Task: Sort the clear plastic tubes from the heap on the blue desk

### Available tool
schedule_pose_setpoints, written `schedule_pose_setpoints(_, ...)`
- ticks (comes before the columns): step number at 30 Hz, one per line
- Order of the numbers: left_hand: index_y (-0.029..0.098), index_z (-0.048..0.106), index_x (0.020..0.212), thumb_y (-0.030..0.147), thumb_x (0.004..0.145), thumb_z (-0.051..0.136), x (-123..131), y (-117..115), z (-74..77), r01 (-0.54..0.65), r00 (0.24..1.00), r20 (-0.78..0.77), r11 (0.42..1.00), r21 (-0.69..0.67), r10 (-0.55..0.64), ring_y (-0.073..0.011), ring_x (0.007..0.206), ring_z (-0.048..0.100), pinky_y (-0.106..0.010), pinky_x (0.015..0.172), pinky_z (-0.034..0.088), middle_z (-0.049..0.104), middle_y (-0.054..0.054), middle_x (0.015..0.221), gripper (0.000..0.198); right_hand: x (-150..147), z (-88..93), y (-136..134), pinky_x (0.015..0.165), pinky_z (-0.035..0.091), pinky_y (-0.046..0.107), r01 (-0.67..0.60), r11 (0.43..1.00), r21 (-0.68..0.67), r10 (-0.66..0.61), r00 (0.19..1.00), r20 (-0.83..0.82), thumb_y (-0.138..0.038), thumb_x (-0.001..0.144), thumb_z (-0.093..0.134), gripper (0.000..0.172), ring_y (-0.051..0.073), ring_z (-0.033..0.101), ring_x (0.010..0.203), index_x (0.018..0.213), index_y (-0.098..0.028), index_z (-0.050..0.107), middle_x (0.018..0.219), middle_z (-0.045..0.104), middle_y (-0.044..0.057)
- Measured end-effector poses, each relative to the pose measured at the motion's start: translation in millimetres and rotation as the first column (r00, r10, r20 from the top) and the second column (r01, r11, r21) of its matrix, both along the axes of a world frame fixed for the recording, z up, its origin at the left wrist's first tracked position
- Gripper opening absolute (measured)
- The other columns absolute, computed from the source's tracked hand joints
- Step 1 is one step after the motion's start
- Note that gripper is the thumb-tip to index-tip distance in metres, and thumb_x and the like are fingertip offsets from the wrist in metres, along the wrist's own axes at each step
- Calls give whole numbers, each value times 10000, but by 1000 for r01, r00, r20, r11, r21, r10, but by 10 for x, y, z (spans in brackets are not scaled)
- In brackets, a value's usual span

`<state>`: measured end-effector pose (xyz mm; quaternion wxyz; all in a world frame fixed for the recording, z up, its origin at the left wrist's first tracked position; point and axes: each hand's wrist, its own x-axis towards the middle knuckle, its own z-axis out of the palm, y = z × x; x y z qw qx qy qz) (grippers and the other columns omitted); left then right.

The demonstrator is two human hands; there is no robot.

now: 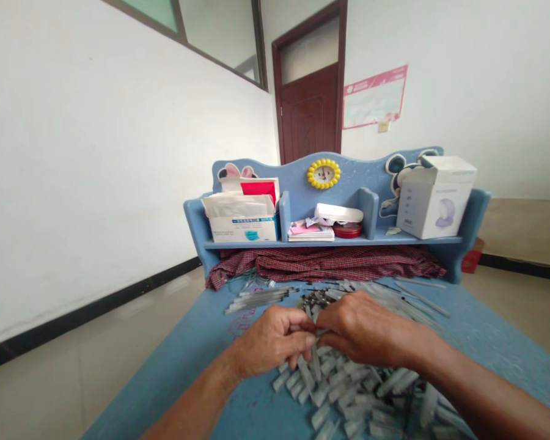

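Observation:
My left hand [282, 339] and my right hand [360, 330] meet fingertip to fingertip over the middle of the blue desk. Both are closed in a pinch, and between them shows a small pale translucent piece [321, 332], mostly hidden by the fingers. Under and in front of them spreads a heap of short frosted plastic tubes [343, 391]. Just beyond my fingers lies a cluster of small dark metallic-looking parts [318, 298]. Thin translucent pen-like tubes with dark tips [259, 299] lie in a row beyond my left hand. More long thin tubes [407, 302] lie behind my right hand.
A blue shelf [330, 243] runs along the desk's back edge. On it stand a face-mask box [242, 226], papers [309, 232], a red round tin [347, 230] and a white carton [435, 198]. Checked red cloth [330, 264] is bunched underneath. A yellow clock [323, 175] hangs above.

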<state>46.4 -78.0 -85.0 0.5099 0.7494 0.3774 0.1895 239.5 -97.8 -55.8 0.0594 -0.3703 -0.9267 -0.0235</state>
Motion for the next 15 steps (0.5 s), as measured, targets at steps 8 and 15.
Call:
schedule_pose_setpoints(8, 110, 594, 837, 403, 743, 593, -226, 188, 27, -75, 997, -15, 996, 51, 76, -56, 418, 469, -158, 409, 333, 627, 1, 596, 308, 200, 176, 21, 519, 247, 246, 120, 993, 14, -120, 993, -23, -346, 879, 393, 294, 149, 583, 624, 777, -181, 614, 685, 667, 58)
schedule_pose_setpoints(15, 128, 602, 770, 426, 830, 483, -163, 45, 140, -7, 988, -152, 993, 117, 25, -42, 387, 411, -146, 395, 299, 559, 36, 522, 327, 261, 163, 26, 499, 228, 243, 10, 1000, 15, -9, 1000, -17, -351, 870, 410, 293, 123, 530, 559, 751, -179, 616, 640, 643, 34)
